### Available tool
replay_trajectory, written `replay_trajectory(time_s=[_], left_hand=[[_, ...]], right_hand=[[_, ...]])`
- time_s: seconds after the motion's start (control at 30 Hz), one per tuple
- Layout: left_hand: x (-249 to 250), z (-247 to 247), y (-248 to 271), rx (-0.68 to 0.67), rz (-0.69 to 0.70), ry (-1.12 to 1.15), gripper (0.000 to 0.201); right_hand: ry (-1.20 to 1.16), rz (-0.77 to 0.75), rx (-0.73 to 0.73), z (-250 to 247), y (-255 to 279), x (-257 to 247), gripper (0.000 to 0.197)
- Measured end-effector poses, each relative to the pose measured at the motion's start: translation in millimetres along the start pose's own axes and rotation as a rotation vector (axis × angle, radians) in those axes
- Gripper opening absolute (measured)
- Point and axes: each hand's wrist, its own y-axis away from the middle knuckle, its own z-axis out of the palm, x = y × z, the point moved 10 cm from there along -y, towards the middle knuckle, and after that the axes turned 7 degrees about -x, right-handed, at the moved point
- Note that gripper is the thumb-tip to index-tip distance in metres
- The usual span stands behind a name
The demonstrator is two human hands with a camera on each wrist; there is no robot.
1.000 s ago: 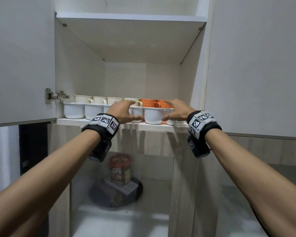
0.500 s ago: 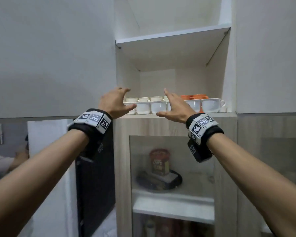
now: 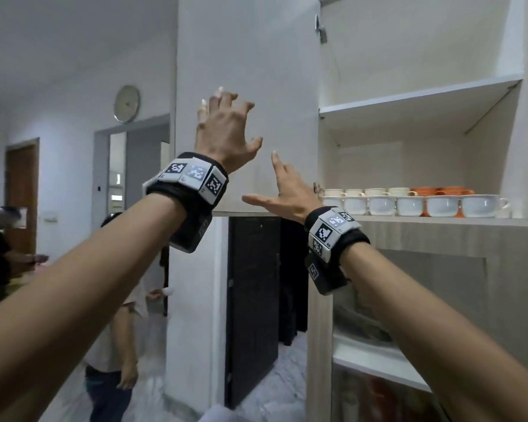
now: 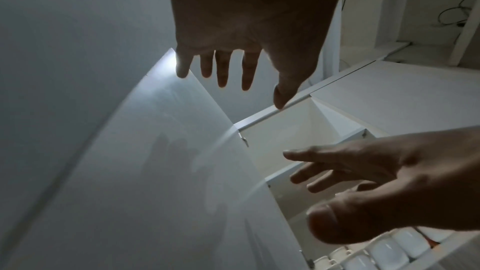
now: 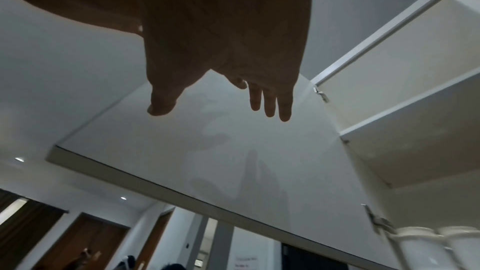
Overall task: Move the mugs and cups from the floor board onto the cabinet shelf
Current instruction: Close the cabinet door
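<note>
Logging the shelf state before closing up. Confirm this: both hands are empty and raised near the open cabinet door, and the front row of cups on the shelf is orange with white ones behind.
One thing is wrong: the colours are swapped. In the head view the front row is white cups, with the orange cups behind them. The left hand and right hand are indeed empty, raised by the open cabinet door.
</note>
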Motion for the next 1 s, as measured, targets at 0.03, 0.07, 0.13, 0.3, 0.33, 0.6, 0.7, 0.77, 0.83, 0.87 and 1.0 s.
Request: replay_trajectory(time_s=[0.03, 0.07, 0.13, 0.3, 0.33, 0.6, 0.7, 0.77, 0.83, 0.87, 1.0], left_hand=[[-14, -11, 0, 0.037, -0.036, 0.003, 0.064], [-30, -20, 0, 0.071, -0.087, 0.023, 0.067], [-65, -27, 2, 0.082, -0.214, 0.106, 0.074], [-127, 5, 6, -0.155, -0.391, 0.297, 0.080], [-132, 11, 6, -0.188, -0.382, 0.323, 0.078], [-141, 17, 5, -0.158, -0.285, 0.404, 0.071], [-122, 7, 10, -0.101, -0.236, 0.471, 0.068], [-101, -3, 17, -0.063, -0.193, 0.532, 0.066], [-75, -12, 25, -0.028, -0.156, 0.590, 0.062], [-60, -15, 28, -0.020, -0.137, 0.624, 0.060], [4, -11, 40, -0.035, -0.036, 0.843, 0.052]], right_hand=[[-0.017, -0.022, 0.004, 2, -4, -18, 0.118], [-0.033, -0.039, 0.006, 6, -9, -35, 0.120], [-0.072, -0.059, -0.006, 15, -17, -63, 0.123], [-0.120, -0.054, -0.040, 45, -33, -107, 0.132], [-0.125, -0.042, -0.051, 53, -37, -111, 0.134], [-0.170, 0.029, -0.033, 76, -48, -123, 0.135], [-0.206, 0.013, -0.048, 63, -36, -116, 0.132], [-0.221, -0.007, -0.049, 48, -21, -105, 0.134], [-0.236, -0.030, -0.034, 28, 0, -93, 0.135], [-0.245, -0.042, -0.017, 18, 12, -86, 0.135], [-0.246, -0.038, 0.092, -33, 65, -52, 0.117]])
